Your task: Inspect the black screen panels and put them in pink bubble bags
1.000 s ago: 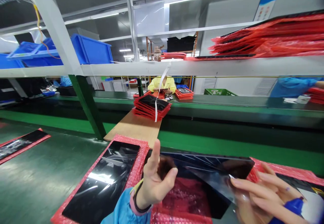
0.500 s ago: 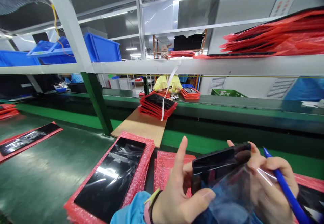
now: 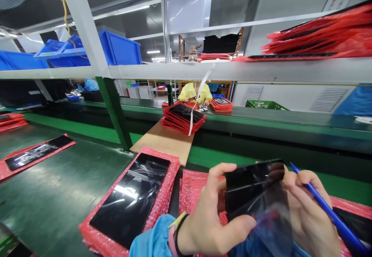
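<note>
My left hand (image 3: 212,214) grips a black glossy screen panel (image 3: 250,187) by its left edge, thumb in front and fingers behind. At the panel's right edge, my right hand (image 3: 310,210) pinches a clear plastic film (image 3: 270,226), which hangs partly lifted off the panel's face. A blue pen (image 3: 328,208) is also tucked in my right hand, its tip pointing up and left. Left of my hands, a larger black screen (image 3: 130,199) lies on a stack of pink bubble-wrap sleeves (image 3: 162,199). More pink bubble wrap (image 3: 192,187) lies behind my left hand.
Across the bench, red-wrapped screens (image 3: 184,117) are piled on a wooden board (image 3: 159,140). One more screen (image 3: 40,152) lies at left on the green table (image 3: 58,199). Blue bins (image 3: 119,47) and red sleeves (image 3: 319,36) sit on the shelf above. A co-worker in yellow (image 3: 194,92) sits opposite.
My left index finger, raised before, now bends onto the panel's top left. The panel has turned a little to face me more. The view has shifted slightly.
</note>
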`<state>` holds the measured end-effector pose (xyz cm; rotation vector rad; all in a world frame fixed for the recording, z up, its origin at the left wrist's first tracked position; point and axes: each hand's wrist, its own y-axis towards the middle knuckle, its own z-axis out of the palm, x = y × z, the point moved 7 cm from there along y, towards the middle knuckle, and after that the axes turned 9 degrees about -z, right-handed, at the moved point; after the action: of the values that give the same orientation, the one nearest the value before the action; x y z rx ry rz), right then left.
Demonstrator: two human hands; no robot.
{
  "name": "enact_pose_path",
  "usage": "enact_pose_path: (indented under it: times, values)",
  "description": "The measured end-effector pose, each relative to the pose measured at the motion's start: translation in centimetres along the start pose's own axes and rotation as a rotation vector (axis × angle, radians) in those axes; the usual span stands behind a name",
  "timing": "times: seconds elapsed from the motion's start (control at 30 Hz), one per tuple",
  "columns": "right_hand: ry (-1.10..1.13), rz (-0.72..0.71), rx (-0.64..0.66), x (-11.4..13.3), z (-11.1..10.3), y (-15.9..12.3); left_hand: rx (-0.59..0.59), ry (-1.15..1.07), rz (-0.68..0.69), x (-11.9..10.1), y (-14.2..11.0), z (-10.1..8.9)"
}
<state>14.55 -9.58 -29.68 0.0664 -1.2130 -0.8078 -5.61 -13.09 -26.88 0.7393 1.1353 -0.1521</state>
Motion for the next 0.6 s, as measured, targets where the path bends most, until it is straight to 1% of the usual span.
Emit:
enact_pose_path:
  times: [0.07, 0.13, 0.2, 0.27, 0.33, 0.47, 0.6]
  values:
    - [0.04, 0.094, -0.001, -0.5, 0.1, 0.0, 0.012, -0.132, -0.019, 0.0, 0.3, -0.4]
    - [0.061, 0.169, -0.029, -0.7, 0.0, -0.2, -0.024, -0.287, -0.034, 0.1, 0.8, -1.1]
    - [0.075, 0.22, -0.096, -0.7, -0.2, -0.4, -0.072, -0.415, -0.062, 0.4, 1.2, -1.7]
    - [0.099, 0.267, -0.178, -0.6, -0.5, -0.6, -0.111, -0.496, -0.083, 0.6, 1.6, -2.1]
    - [0.139, 0.276, -0.218, -0.5, -0.5, -0.6, -0.145, -0.53, -0.091, 0.6, 1.9, -2.3]
    - [0.257, 0.241, -0.2, -0.8, -0.3, 0.0, -0.207, -0.546, -0.097, 0.6, 2.1, -2.6]
    - [0.346, 0.356, -0.274, -2.0, -1.0, 0.1, -0.252, -0.5, -0.133, 1.3, 2.1, -3.0]
